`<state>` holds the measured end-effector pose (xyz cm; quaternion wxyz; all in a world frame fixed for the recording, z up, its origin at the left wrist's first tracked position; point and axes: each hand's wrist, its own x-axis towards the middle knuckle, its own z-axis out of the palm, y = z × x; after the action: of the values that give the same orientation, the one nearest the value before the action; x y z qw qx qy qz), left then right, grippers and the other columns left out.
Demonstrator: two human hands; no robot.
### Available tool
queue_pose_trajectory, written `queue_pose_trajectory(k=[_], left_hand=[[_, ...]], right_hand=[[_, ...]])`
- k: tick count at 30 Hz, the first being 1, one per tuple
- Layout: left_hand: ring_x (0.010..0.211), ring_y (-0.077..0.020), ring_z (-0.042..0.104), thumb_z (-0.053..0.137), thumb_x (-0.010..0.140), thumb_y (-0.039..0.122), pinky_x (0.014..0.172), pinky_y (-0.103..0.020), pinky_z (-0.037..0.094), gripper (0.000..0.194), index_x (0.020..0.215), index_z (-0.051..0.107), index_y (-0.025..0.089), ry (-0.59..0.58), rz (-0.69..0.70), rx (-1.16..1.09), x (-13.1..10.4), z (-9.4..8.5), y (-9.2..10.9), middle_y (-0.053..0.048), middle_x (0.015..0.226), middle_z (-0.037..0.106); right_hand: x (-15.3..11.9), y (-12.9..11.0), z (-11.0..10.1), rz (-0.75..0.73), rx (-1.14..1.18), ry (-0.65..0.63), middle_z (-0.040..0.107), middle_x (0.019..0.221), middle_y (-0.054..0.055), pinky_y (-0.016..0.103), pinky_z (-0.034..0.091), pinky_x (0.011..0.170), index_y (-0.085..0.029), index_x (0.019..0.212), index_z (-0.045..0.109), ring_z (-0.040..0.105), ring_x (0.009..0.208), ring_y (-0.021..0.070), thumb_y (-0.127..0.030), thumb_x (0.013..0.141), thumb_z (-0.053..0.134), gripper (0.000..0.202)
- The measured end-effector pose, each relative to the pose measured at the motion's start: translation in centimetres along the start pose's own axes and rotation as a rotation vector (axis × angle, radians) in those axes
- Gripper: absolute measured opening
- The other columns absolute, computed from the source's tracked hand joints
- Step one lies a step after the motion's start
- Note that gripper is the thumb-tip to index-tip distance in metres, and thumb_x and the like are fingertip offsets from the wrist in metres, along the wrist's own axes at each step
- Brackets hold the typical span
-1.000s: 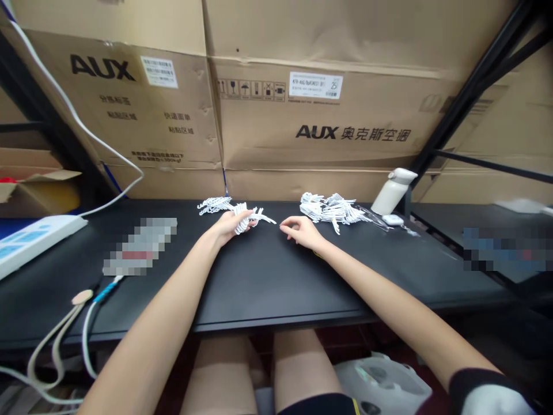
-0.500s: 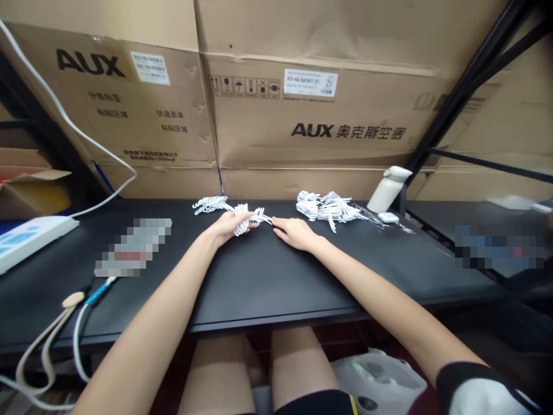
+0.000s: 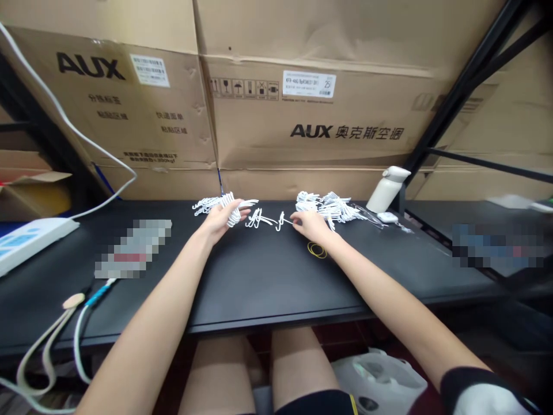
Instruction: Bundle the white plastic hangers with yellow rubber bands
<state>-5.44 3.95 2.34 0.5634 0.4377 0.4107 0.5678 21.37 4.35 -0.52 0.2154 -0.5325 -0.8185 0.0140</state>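
My left hand [image 3: 221, 220] is closed around a bundle of white hooks [image 3: 231, 210], held just above the black table. Between my hands lies a small group of white hooks [image 3: 258, 219]. My right hand [image 3: 311, 225] pinches the thin end of a white hook piece [image 3: 281, 221], its curved end pointing left. Behind my left hand rests another pile of white hooks [image 3: 204, 204]. A larger white pile [image 3: 334, 206] is behind and right of my right hand. Yellow rubber bands [image 3: 317, 249] lie below my right hand.
A white bottle [image 3: 384, 190] and small white case [image 3: 387, 217] are at the back right of the table [image 3: 276, 288]. Cardboard [image 3: 259, 144] stands behind. A power strip [image 3: 30, 239], a blurred-out object [image 3: 133, 248] and cables are at left.
My left hand has moved slightly left and up with its bundle. My right hand has shifted right with a hook piece. A few hooks now lie between the hands, and the yellow bands have become visible.
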Motion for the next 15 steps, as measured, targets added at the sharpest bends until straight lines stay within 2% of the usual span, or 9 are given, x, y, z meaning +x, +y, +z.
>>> queue_pose_trajectory(k=[3,5,7,9,12,15], left_hand=[[0.076,-0.0182,0.072,0.064,0.083,0.02,0.07,-0.027,0.058,0.018,0.096,0.065,0.009,-0.107,0.0,0.066,-0.5,0.3,-0.1,-0.013,0.092,0.073],[0.076,-0.0197,0.072,0.068,0.08,0.023,0.071,-0.028,0.058,0.021,0.095,0.066,0.009,-0.186,-0.039,0.14,-0.9,0.6,-0.2,-0.014,0.093,0.073],[0.076,-0.0208,0.072,0.073,0.076,0.028,0.071,-0.028,0.058,0.027,0.094,0.068,0.009,-0.254,-0.065,0.215,-1.2,0.9,-0.3,-0.014,0.096,0.073],[0.078,-0.0221,0.072,0.075,0.073,0.033,0.072,-0.029,0.057,0.031,0.094,0.069,0.011,-0.3,-0.073,0.274,-1.4,1.1,-0.5,-0.014,0.098,0.072],[0.082,-0.0233,0.072,0.075,0.072,0.038,0.073,-0.028,0.057,0.036,0.096,0.069,0.013,-0.308,-0.053,0.34,-1.4,1.3,-0.7,-0.013,0.099,0.072],[0.083,-0.0232,0.072,0.075,0.072,0.039,0.074,-0.028,0.056,0.036,0.096,0.069,0.014,-0.291,-0.038,0.362,-1.4,1.4,-0.8,-0.011,0.098,0.073]], right_hand=[[0.3,0.1,0.3,0.029,0.13,0.062,0.072,0.083,0.007,0.031,0.05,0.077,-0.014,0.099,0.069,0.065,0.075,0.0185,-0.007,0.077,0.057,0.027],[0.4,0.0,0.0,0.065,0.22,0.185,0.071,0.082,0.008,0.032,0.051,0.075,-0.013,0.09,0.07,0.063,0.069,0.0171,-0.009,0.076,0.056,0.02],[0.4,-0.2,-0.3,0.093,0.356,0.328,0.07,0.085,0.009,0.033,0.053,0.071,-0.013,0.083,0.07,0.062,0.068,0.017,-0.015,0.077,0.058,0.014],[0.4,-0.5,-0.5,0.12,0.56,0.383,0.069,0.085,0.009,0.032,0.054,0.061,-0.014,0.082,0.069,0.062,0.066,0.0175,-0.026,0.077,0.06,0.016],[0.5,-1.1,-0.5,0.16,0.865,0.292,0.067,0.072,0.007,0.029,0.052,0.05,-0.014,0.081,0.069,0.06,0.059,0.0163,-0.038,0.07,0.067,0.027],[0.5,-1.8,0.0,0.158,1.011,0.161,0.063,0.062,0.003,0.028,0.053,0.051,-0.013,0.078,0.069,0.057,0.053,0.0128,-0.042,0.063,0.073,0.033]])
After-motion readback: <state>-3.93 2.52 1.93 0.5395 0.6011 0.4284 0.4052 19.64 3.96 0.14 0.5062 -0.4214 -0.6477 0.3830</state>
